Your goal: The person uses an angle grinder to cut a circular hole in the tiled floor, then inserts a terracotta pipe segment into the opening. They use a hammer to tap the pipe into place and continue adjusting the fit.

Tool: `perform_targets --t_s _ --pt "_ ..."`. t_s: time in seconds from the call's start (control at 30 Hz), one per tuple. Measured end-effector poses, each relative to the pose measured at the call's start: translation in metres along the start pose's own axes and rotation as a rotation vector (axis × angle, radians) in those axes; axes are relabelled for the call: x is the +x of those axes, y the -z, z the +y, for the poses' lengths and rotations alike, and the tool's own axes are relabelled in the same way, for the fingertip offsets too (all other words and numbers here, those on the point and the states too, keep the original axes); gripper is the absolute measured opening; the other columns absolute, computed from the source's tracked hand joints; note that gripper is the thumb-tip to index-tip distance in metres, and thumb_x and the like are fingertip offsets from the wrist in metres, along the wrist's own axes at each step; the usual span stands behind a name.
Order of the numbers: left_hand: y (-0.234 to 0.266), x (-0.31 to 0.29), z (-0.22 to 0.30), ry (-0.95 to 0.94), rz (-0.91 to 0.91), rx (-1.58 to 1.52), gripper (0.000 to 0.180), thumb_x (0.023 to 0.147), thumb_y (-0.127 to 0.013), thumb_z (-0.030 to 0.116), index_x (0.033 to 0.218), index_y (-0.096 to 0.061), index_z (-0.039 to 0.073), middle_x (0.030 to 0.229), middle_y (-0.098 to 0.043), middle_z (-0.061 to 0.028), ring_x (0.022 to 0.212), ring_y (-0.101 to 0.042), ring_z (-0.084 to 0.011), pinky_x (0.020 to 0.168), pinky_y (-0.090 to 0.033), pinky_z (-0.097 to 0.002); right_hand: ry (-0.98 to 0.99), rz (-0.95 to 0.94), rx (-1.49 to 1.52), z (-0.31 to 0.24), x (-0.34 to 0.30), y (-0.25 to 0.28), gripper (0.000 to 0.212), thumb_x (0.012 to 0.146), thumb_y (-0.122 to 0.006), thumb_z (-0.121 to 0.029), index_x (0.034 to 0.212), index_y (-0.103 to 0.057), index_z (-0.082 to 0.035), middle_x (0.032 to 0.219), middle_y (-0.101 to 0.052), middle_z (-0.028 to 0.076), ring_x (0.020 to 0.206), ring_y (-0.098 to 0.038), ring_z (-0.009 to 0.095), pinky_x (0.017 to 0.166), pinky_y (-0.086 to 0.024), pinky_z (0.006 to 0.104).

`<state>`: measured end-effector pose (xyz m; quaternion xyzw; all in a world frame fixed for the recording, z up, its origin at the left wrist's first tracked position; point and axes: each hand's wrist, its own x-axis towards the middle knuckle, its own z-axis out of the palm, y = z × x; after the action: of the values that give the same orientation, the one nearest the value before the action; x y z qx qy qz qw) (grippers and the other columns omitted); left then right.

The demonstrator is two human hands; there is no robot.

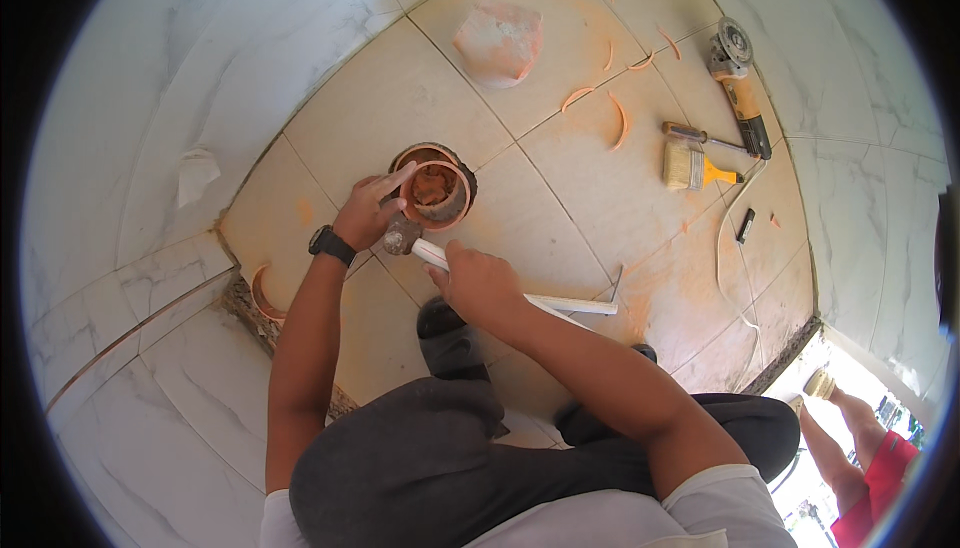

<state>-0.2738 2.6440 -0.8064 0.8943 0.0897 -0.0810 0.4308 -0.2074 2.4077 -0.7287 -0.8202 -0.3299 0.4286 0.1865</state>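
Observation:
An orange-brown pipe (470,198) stands in a round hole in the tiled floor, with reddish rubble (432,186) inside it. My left hand (368,210), a black watch on its wrist, grips the pipe's left rim, fingers stretched along the edge and thumb below them. In my right hand (478,283) is a hammer, its white handle (430,253) wrapped by my fingers. The metal hammer head (403,236) is close to the pipe's lower left side, just below my left thumb. Whether it touches the pipe I cannot tell.
Right of me lie an angle grinder (742,88) with a white cord, a screwdriver (705,137), a paintbrush (690,168) and a small black object (746,226). Orange pipe slivers (620,120) and a dusty lump (500,45) lie farther off. Another person's legs (840,448) show at lower right.

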Motion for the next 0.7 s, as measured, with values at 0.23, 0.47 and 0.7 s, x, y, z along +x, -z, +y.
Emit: perform_targets --t_s 0.23,0.47,0.7 --pt "-0.005 -0.001 0.004 0.050 0.017 -0.083 0.061 0.094 -0.064 0.015 0.151 -0.045 0.011 0.132 -0.065 -0.0184 0.123 -0.058 -0.0368 0.111 -0.040 -0.0457 0.105 0.075 -0.196 0.050 -0.020 0.032 0.047 0.096 -0.060 -0.052 0.100 -0.060 -0.005 0.089 -0.070 0.020 0.079 -0.070 0.038 0.069 -0.055 0.0488" --pt "-0.052 0.003 0.041 0.078 0.316 0.177 0.101 0.072 -0.085 0.042 0.154 -0.037 0.009 0.154 -0.040 -0.0240 0.139 -0.041 -0.0423 0.116 -0.032 -0.0538 0.143 0.348 -0.626 0.198 -0.059 0.115 0.037 0.088 -0.072 -0.042 0.099 -0.065 -0.008 0.080 -0.061 0.010 0.073 -0.064 0.032 0.065 -0.052 0.0449" --pt "-0.053 0.020 0.058 0.189 0.169 0.270 0.107 0.061 -0.089 0.039 0.152 -0.039 0.016 0.146 -0.043 -0.0204 0.134 -0.045 -0.0408 0.107 -0.046 -0.0512 0.112 0.418 -0.620 0.268 -0.082 0.119 0.035 0.087 -0.074 -0.032 0.106 -0.065 -0.004 0.094 -0.064 0.014 0.090 -0.064 0.035 0.078 -0.051 0.0475"
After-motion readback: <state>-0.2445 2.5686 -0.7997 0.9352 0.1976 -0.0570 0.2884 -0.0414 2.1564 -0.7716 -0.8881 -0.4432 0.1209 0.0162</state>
